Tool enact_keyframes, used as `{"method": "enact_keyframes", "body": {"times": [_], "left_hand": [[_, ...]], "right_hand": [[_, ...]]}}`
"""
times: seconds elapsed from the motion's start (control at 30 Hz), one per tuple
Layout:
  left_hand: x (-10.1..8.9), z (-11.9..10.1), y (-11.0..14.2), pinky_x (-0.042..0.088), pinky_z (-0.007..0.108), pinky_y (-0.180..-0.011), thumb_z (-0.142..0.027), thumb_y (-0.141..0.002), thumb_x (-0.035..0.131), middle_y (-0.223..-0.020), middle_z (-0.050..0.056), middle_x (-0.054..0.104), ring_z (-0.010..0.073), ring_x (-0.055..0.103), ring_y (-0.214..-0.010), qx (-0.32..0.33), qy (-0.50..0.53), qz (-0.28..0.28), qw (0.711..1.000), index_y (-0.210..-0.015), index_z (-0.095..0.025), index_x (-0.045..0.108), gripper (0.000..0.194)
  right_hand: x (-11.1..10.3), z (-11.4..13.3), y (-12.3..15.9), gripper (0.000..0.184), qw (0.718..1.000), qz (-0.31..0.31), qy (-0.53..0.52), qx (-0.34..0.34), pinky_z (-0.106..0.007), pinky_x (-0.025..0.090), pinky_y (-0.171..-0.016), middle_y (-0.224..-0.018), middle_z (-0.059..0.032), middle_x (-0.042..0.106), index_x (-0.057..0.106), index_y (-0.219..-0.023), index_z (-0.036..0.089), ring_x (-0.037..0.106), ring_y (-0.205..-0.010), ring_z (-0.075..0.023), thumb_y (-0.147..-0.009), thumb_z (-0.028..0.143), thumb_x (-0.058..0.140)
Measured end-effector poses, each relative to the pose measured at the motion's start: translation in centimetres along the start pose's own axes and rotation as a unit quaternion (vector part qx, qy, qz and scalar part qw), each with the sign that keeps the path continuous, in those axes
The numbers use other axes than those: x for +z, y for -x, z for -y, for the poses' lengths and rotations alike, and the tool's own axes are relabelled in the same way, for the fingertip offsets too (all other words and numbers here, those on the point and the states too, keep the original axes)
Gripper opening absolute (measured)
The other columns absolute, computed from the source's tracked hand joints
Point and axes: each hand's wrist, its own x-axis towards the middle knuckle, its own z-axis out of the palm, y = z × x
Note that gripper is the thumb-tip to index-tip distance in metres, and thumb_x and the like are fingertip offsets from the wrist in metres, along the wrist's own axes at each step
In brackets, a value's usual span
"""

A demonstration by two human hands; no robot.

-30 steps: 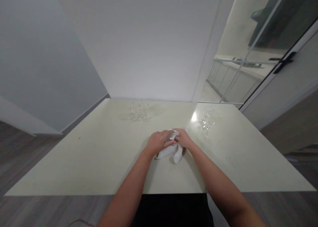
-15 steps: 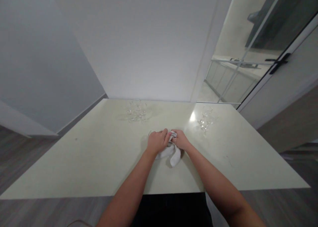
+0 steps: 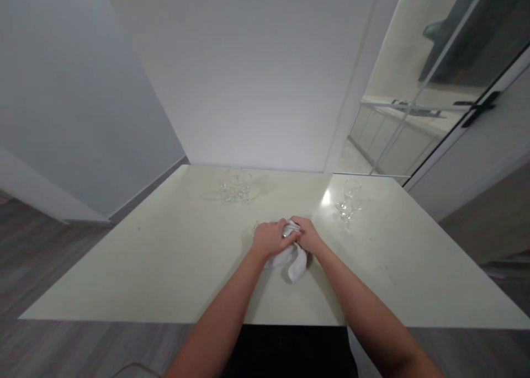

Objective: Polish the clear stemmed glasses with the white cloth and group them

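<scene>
Near the table's front middle, a white cloth [image 3: 297, 267] is bunched between my two hands, one end hanging loose toward me. My left hand [image 3: 268, 239] is closed around a clear glass [image 3: 255, 225]; only a sliver of its rim shows past the fingers, and its exact shape is hidden. My left thumb reaches across toward the other hand. On the right, my right hand [image 3: 307, 235] is closed on the upper folds of the cloth, against the glass. Fingertips of both hands are partly covered by the cloth.
Several clear stemmed glasses [image 3: 235, 187] stand together at the back left of the pale table [image 3: 165, 267]. Another small group of glasses [image 3: 348, 201] stands at the back right. A white wall panel [image 3: 256, 91] rises behind the table, with a glazed door [image 3: 414, 118] at right.
My left thumb has come across the cloth toward my right hand, and the fingers have shifted slightly. The whole view has swung a little, so everything appears farther right.
</scene>
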Motion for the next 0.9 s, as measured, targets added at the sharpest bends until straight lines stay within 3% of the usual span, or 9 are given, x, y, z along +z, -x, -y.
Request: {"method": "enact_keyframes", "body": {"times": [0.13, 0.27, 0.33, 0.47, 0.57, 0.67, 0.8, 0.9], "left_hand": [[0.2, 0.2, 0.0, 0.04, 0.032, -0.069, -0.07, -0.087, 0.031, -0.084, 0.009, 0.07, 0.0256, 0.066, -0.079, 0.007, 0.03, -0.016, 0.999, -0.106, -0.02, 0.056, 0.059], [-0.1, 0.1, 0.0, 0.04, 0.036, -0.084, -0.074, -0.081, 0.04, -0.097, 0.013, 0.067, 0.0279, 0.063, -0.095, 0.054, 0.032, -0.097, 0.993, -0.104, -0.017, 0.054, 0.063], [-0.3, 0.1, 0.0, 0.041, 0.036, -0.082, -0.074, -0.081, 0.039, -0.096, 0.014, 0.067, 0.0284, 0.063, -0.093, 0.048, 0.017, -0.086, 0.995, -0.101, -0.017, 0.055, 0.063], [-0.3, 0.1, -0.1, 0.041, 0.032, -0.067, -0.072, -0.086, 0.027, -0.082, 0.01, 0.069, 0.0262, 0.066, -0.079, -0.01, 0.004, -0.002, 1.0, -0.101, -0.02, 0.057, 0.062], [0.0, 0.2, -0.2, 0.04, 0.031, -0.063, -0.071, -0.088, 0.018, -0.083, 0.01, 0.07, 0.026, 0.067, -0.08, -0.029, 0.023, 0.026, 0.999, -0.094, -0.021, 0.06, 0.066], [0.3, 0.3, -0.2, 0.04, 0.031, -0.064, -0.071, -0.088, 0.02, -0.083, 0.01, 0.07, 0.0253, 0.067, -0.08, -0.039, 0.045, 0.038, 0.998, -0.091, -0.02, 0.061, 0.065], [0.0, 0.6, -0.1, 0.041, 0.033, -0.077, -0.065, -0.089, 0.034, -0.092, 0.009, 0.069, 0.0237, 0.065, -0.087, 0.025, 0.066, -0.053, 0.996, -0.104, -0.02, 0.058, 0.053], [-0.3, 0.6, 0.0, 0.039, 0.036, -0.083, -0.062, -0.087, 0.04, -0.097, 0.012, 0.068, 0.0251, 0.063, -0.092, 0.067, 0.048, -0.109, 0.991, -0.106, -0.016, 0.057, 0.052]], "right_hand": [[-0.4, 0.6, -0.1, 0.009, 0.999, -0.019, 0.027, -0.008, -0.024, 0.028, -0.056, -0.062, 0.0046, 0.047, 0.049, -0.071, 0.019, 0.042, -0.06, -0.0126, -0.064, 0.024, 0.052], [-0.5, 0.7, -0.5, 0.008, 0.994, -0.012, -0.1, 0.041, -0.024, 0.029, -0.054, -0.06, 0.0044, 0.041, 0.043, -0.067, 0.021, 0.038, -0.058, -0.0128, -0.064, 0.026, 0.049], [-0.5, 0.6, -0.5, 0.01, 0.991, 0.02, -0.126, 0.052, -0.025, 0.029, -0.053, -0.059, 0.0043, 0.039, 0.041, -0.064, 0.021, 0.037, -0.057, -0.0128, -0.066, 0.028, 0.048], [-0.5, 0.7, 0.0, 0.009, 0.999, 0.018, 0.027, 0.002, -0.025, 0.026, -0.055, -0.058, 0.004, 0.042, 0.04, -0.064, 0.021, 0.038, -0.058, -0.0131, -0.066, 0.02, 0.048], [-0.7, 1.3, 0.3, 0.007, 0.987, 0.006, 0.155, -0.052, -0.025, 0.026, -0.059, -0.066, 0.002, 0.048, 0.045, -0.072, 0.021, 0.04, -0.063, -0.0143, -0.069, 0.016, 0.049], [-1.0, 1.6, 0.3, 0.009, 0.98, 0.016, 0.181, -0.081, -0.025, 0.028, -0.061, -0.072, -0.0001, 0.051, 0.047, -0.075, 0.02, 0.042, -0.066, -0.0151, -0.069, 0.014, 0.049], [-1.1, 1.3, -0.2, 0.008, 0.999, -0.015, 0.046, -0.012, -0.024, 0.028, -0.057, -0.062, 0.0037, 0.044, 0.042, -0.066, 0.021, 0.039, -0.061, -0.0136, -0.065, 0.018, 0.049], [-0.9, 1.0, -0.5, 0.01, 0.993, 0.02, -0.095, 0.066, -0.023, 0.027, -0.051, -0.056, 0.0057, 0.036, 0.038, -0.062, 0.022, 0.035, -0.055, -0.0126, -0.066, 0.024, 0.047]]}}
